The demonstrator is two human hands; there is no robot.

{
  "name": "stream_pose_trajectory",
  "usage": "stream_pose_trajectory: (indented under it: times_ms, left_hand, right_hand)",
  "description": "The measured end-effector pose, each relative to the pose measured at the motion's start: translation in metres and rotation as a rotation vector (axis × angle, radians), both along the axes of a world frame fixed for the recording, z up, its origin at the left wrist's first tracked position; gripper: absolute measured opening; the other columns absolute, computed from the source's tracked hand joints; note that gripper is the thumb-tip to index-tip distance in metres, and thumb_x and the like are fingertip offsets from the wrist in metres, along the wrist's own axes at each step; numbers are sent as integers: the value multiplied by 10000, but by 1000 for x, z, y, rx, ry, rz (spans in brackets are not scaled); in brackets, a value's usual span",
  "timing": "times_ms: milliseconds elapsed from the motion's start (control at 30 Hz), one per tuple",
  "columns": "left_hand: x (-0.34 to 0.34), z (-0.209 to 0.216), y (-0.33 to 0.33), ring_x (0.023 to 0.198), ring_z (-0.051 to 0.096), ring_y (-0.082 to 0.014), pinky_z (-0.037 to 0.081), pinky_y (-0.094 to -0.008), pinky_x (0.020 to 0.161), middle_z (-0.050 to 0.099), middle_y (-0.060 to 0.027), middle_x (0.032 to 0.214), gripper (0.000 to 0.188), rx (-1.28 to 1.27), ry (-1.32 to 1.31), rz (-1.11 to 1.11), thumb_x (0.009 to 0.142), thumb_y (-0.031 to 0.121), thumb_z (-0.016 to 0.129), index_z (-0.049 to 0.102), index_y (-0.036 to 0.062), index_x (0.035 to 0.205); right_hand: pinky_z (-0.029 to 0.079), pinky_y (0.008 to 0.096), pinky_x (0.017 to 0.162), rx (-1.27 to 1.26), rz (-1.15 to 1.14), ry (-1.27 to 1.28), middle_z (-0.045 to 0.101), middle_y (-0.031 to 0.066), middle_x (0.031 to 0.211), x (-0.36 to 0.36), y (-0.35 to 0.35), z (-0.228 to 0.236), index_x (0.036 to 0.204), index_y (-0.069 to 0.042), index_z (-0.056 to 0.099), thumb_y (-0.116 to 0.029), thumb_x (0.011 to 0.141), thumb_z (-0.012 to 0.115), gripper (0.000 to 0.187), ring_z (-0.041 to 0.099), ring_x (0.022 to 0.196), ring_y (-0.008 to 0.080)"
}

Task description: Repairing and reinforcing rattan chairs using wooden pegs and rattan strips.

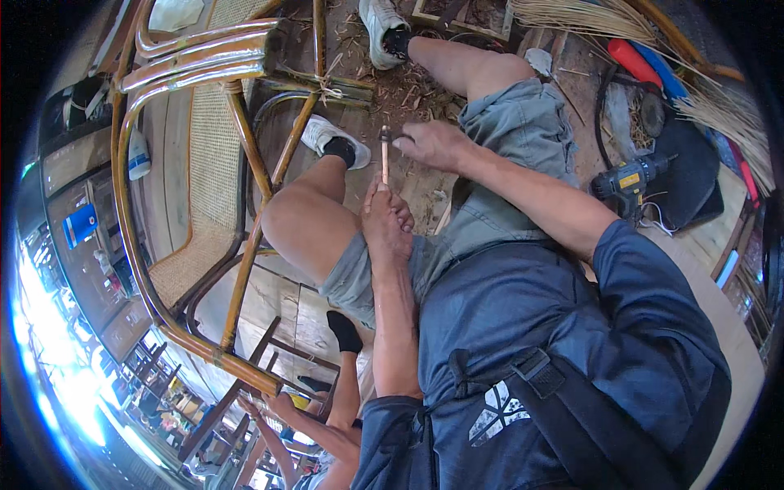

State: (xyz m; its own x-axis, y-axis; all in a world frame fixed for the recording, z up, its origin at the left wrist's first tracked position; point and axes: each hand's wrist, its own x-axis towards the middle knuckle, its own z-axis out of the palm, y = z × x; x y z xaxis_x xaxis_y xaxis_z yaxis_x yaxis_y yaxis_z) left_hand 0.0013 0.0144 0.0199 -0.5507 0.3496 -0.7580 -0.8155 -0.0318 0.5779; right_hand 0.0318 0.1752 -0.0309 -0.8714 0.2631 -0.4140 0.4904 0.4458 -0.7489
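My left hand is closed round the lower part of a small hammer's pale wooden handle, between my knees. The handle points away from me, and the hammer's dark head sits close to its far end. Beside that head, my right hand has its fingers curled, with the fingertips at or against the head's right side. Whether those fingers pinch something small is too hard to make out.
A bamboo chair frame with a woven cane panel stands at my left. To my right lie a cordless drill, a red tool handle and bundled cane strips. Shavings litter the floor; another person's arm shows lower left.
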Motion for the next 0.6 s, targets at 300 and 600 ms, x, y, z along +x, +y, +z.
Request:
stream_pose_trajectory:
  times_ms: [300,600]
  left_hand:
    - [1,-7,-6,394,325,-37,268,-185,322,346,54,551,338,-41,56,-29,888,204,513,463,98,1205]
    - [0,-11,-6,416,363,-61,290,-203,350,400,22,580,349,-41,68,-101,898,174,454,430,83,1234]
  right_hand:
    - [479,459,718,78,66,54,606,222,877,2,-17,11,921,-96,573,-439,853,429,379,584,843,379]
    - [487,443,659,42,39,184,612,198,894,11,-24,-3,952,-104,565,-382,855,469,310,597,811,357]
